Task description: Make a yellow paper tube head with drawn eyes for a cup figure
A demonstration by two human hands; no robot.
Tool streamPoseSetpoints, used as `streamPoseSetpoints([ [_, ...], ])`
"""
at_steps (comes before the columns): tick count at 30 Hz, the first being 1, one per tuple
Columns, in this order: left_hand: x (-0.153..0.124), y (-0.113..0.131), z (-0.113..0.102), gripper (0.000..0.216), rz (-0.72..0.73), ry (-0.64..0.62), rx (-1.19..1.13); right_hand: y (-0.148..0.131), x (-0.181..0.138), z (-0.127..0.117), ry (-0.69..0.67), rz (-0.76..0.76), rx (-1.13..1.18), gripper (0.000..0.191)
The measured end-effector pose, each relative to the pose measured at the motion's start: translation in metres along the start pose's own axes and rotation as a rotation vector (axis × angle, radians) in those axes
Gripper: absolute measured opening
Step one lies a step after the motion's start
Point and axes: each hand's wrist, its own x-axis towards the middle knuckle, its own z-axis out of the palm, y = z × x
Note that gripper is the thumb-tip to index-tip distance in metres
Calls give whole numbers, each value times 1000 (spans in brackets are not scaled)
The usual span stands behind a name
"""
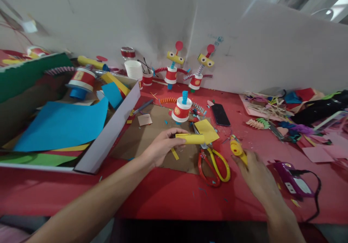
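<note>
Between the fingers of my left hand [160, 147] is a rolled yellow paper tube [192, 139], level above the cardboard mat [133, 139]. My right hand [255, 172] grips a yellow glue gun [236, 148] by its handle, low over the red table. Scissors [227, 168] with one red and one yellow handle lie between my hands, their blades partly covered by a yellow paper square [206, 130]. Just beyond the tube stands a red and white paper cup figure [181, 109], upside down, with a folded blue strip on top and coiled paper arms.
At left, an open box [114, 127] holds coloured paper and a cup figure. Two figures with yellow tube heads [175, 58] stand by the wall near stacked cups [133, 70]. A phone [220, 114], paper scraps [268, 105] and a purple corded device [293, 179] are on the right.
</note>
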Motion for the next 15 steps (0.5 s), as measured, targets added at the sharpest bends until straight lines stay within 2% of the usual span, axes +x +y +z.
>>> streamPoseSetpoints([
  [4, -1, 11, -7, 26, 114, -35, -62, 16, 5, 12, 0, -48, -225, 43],
  [7, 0, 18, -12, 24, 191, -12, -111, 1, 0, 13, 160, -88, -233, 39],
  [9, 1, 20, -15, 24, 201, 2, -110, -19, 0, 7, 270, -251, -44, 37],
  [11, 3, 20, -17, 25, 172, 4, -75, -41, 8, -3, 209, -407, 236, 33],
  [13, 4, 20, -18, 27, 102, 4, -9, -59, 24, -11, 146, -385, 448, 29],
  [15, 4, 21, -18, 27, 23, 4, 55, -71, 43, -14, 114, -297, 538, 24],
])
